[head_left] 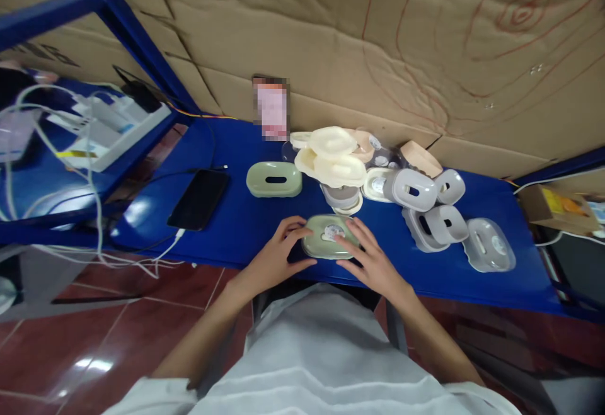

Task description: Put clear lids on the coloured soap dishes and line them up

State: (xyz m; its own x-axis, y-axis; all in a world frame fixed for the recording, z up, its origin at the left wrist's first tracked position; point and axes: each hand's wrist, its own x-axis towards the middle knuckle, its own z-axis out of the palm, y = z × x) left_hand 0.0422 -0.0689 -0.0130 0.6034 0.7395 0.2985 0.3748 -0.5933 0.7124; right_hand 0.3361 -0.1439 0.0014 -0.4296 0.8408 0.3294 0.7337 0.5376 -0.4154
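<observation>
Close in front of me at the table's front edge is a green soap box [333, 248] with a clear lid and a round white sticker. My left hand [285, 250] grips its left end, thumb at the near side and fingers at the far side. At the right end, my right hand [371, 256] has its fingers over the lid and its thumb near the front edge. A green soap box shell [274, 187] with a slot lies beyond my left hand. Past the held box, cream trays [338, 163] are piled up.
Grey slotted shells [416, 189] and a clear-lidded grey box [489, 245] lie to the right. A black phone [198, 199] with a cable is at the left. White power strips [113, 131] stand farther left. Cardboard [321, 68] walls the back of the blue table [227, 238].
</observation>
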